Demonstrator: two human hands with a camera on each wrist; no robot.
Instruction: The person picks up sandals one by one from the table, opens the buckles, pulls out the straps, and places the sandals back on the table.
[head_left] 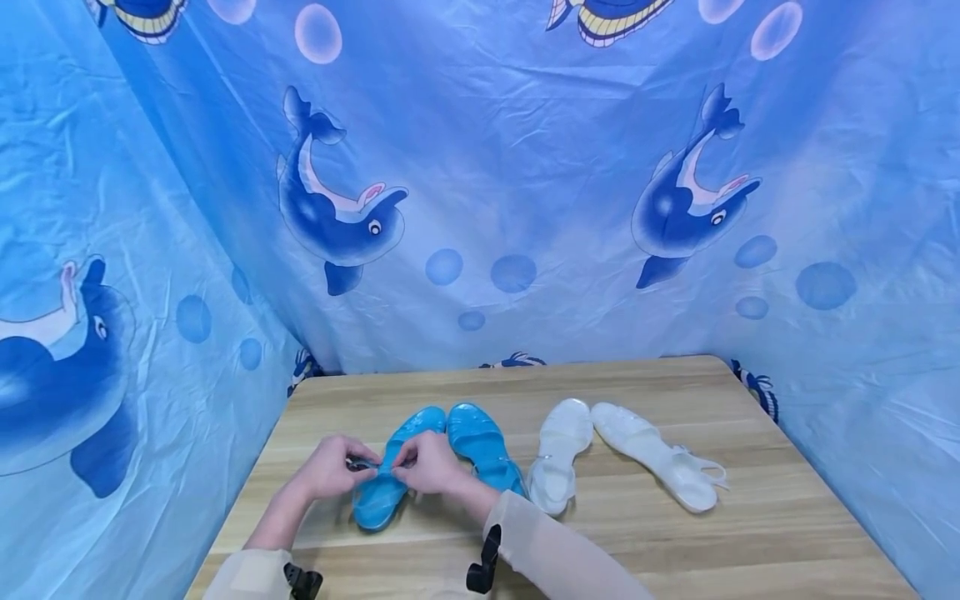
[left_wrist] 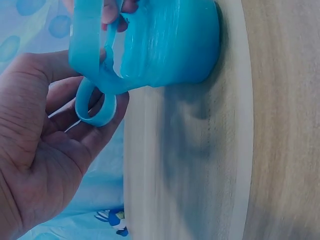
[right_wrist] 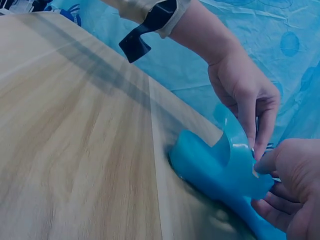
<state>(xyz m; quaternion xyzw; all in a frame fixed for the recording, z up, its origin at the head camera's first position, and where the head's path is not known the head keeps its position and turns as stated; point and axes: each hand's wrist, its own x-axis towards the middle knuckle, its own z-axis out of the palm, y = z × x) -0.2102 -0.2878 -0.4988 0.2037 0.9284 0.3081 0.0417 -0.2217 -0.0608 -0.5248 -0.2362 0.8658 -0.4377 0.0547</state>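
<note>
A blue jelly sandal point(head_left: 372, 506) lies at the left of the table, toe pointing away, with both hands at its ankle strap. My left hand point(head_left: 333, 468) pinches the strap on the sandal's left side; in the left wrist view the strap's end bends into a loop point(left_wrist: 95, 119) over the fingers. From the other side my right hand point(head_left: 433, 463) pinches the strap, its fingertips close to the left ones in the right wrist view. There the strap point(right_wrist: 237, 142) arches above the heel of the sandal point(right_wrist: 197, 160). The fingers partly hide the fastening.
Beside the right hand lies a second blue sandal point(head_left: 480, 442), partly behind the forearm. Farther right are a white sandal point(head_left: 558, 446) and another white sandal point(head_left: 637, 437) with its strap loose. The wooden table point(head_left: 720, 558) meets a blue dolphin-print curtain point(head_left: 480, 208) at the back and sides.
</note>
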